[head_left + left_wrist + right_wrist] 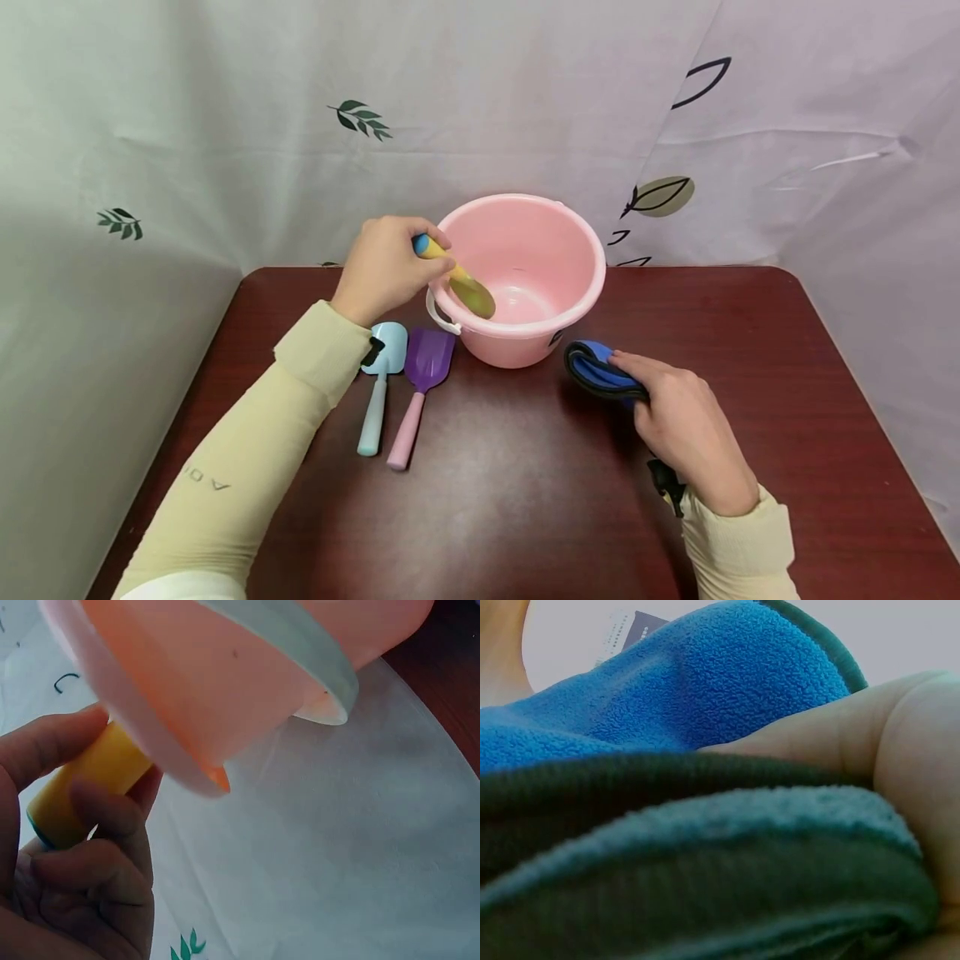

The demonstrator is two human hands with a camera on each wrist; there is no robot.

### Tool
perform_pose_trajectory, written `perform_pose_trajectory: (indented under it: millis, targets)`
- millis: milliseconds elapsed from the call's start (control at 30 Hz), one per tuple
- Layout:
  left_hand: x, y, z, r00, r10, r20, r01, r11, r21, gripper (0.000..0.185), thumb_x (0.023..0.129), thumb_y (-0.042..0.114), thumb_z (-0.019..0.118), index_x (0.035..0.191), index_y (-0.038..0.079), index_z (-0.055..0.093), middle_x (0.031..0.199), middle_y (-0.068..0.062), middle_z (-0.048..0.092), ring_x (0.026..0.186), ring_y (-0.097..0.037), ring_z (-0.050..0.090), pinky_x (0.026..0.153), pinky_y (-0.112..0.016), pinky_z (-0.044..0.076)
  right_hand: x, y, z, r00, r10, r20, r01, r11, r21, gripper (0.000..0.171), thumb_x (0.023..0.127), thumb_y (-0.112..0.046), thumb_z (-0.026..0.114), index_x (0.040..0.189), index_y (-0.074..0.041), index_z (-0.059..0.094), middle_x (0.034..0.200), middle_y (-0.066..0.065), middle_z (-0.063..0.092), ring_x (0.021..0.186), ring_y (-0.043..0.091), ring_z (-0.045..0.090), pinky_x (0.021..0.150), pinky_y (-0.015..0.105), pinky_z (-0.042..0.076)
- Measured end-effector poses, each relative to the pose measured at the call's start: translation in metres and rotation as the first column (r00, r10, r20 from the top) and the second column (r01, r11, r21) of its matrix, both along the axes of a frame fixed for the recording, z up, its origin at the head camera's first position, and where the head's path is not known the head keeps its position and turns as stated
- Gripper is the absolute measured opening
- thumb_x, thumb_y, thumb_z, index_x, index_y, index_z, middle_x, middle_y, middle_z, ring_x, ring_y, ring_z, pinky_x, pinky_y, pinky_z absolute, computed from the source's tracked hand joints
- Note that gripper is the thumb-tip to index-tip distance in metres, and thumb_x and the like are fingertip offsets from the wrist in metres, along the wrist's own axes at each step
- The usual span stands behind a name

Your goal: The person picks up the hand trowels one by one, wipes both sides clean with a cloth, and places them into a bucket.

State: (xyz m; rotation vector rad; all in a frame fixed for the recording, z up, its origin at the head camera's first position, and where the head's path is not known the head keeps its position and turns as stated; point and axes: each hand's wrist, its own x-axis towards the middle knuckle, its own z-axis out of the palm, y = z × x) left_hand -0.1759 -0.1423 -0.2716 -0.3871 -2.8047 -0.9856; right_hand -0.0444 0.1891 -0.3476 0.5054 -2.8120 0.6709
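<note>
Yellow spoon [463,282] in left grip [384,265], over pink bucket [577,250].

Glossy pink plastic bucket [525,275]; fuzzy blue fleece cloth [600,373]; polished wooden table [787,375]

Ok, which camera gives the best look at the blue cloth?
The head view: it shows the whole folded blue cloth on the table, gripped by the right hand. The right wrist view shows only close-up fleece. The left wrist view doesn't show it.

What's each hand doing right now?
Left hand: grips the yellow toy spoon over the pink bucket.
Right hand: grips the folded blue cloth on the table.
</note>
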Motion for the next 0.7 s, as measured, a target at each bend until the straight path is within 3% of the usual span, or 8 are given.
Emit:
perform_pose_trajectory:
  millis: [167, 333, 500, 700]
  targets:
    - [-0.002, 0.011, -0.005, 1.0, 0.007, -0.03, -0.009, 0.995, -0.097, 0.017, 0.082, 0.023, 0.078, 0.094, 0.011, 0.079, 0.08, -0.002, 0.071, 0.067, -0.021, 0.059, 0.057, -0.033, 0.047, -0.001, -0.001, -0.002, 1.0, 0.005, -0.005, -0.005, 1.0, 0.007, 0.058, 0.07, 0.012, 0.054, 0.124, -0.005, 0.07, 0.123, 0.012, 0.07, 0.104, 0.034, 0.069, 0.075, 0.052, 0.054]
    - [-0.004, 0.021, -0.011, 0.995, 0.049, -0.089, -0.068, 0.971, -0.228, 0.012, 0.082, 0.026, 0.074, 0.086, 0.015, 0.077, 0.072, -0.001, 0.068, 0.063, -0.025, 0.06, 0.052, -0.037, 0.047, -0.001, -0.001, -0.002, 1.0, 0.008, -0.004, -0.008, 1.0, 0.007, 0.058, 0.07, 0.012, 0.055, 0.124, -0.004, 0.07, 0.123, 0.012, 0.07, 0.105, 0.034, 0.069, 0.075, 0.053, 0.054]
    - [-0.006, 0.027, -0.013, 0.987, 0.074, -0.142, -0.114, 0.949, -0.293, 0.014, 0.083, 0.029, 0.072, 0.077, 0.016, 0.072, 0.065, 0.0, 0.063, 0.058, -0.027, 0.059, 0.049, -0.041, 0.048, -0.001, -0.001, -0.001, 1.0, 0.007, 0.002, -0.007, 1.0, 0.007, 0.059, 0.071, 0.012, 0.054, 0.124, -0.005, 0.07, 0.123, 0.011, 0.07, 0.105, 0.033, 0.069, 0.076, 0.052, 0.054]
    - [-0.006, 0.029, -0.015, 0.981, 0.102, -0.167, -0.149, 0.941, -0.303, 0.022, 0.083, 0.033, 0.077, 0.092, 0.013, 0.076, 0.077, -0.004, 0.065, 0.067, -0.032, 0.063, 0.054, -0.045, 0.05, 0.0, -0.001, 0.0, 1.0, 0.01, 0.01, -0.01, 1.0, -0.002, 0.06, 0.07, 0.013, 0.056, 0.125, -0.006, 0.07, 0.123, 0.011, 0.07, 0.106, 0.033, 0.069, 0.078, 0.053, 0.054]
